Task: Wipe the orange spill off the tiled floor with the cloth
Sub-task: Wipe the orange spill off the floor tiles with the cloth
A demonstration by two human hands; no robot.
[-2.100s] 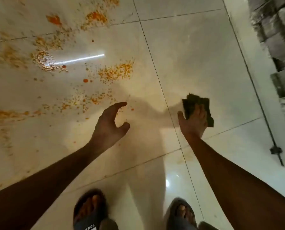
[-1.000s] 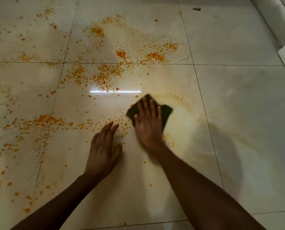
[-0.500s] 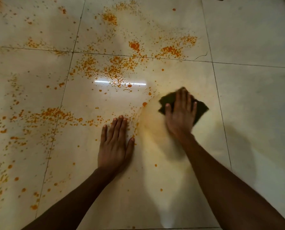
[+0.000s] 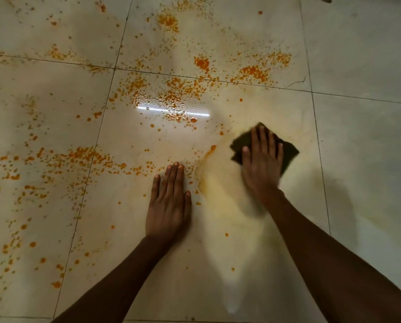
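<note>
Glazed pale tiled floor (image 4: 358, 54) carries the orange spill (image 4: 171, 92) as droplets and dense patches over most of the left and far tiles, with only a yellowish smeared film (image 4: 220, 190) around the working area, so in my judgement the main risk is spreading residue rather than lifting it as the small cloth loads up. Left hand (image 4: 169, 206) lies flat among droplets, fingers straight and close together, and could slip on the wet glaze. Right hand (image 4: 262, 164) presses the dark folded cloth (image 4: 288, 152) with fingers extended and slightly spread, right of the spill.
</note>
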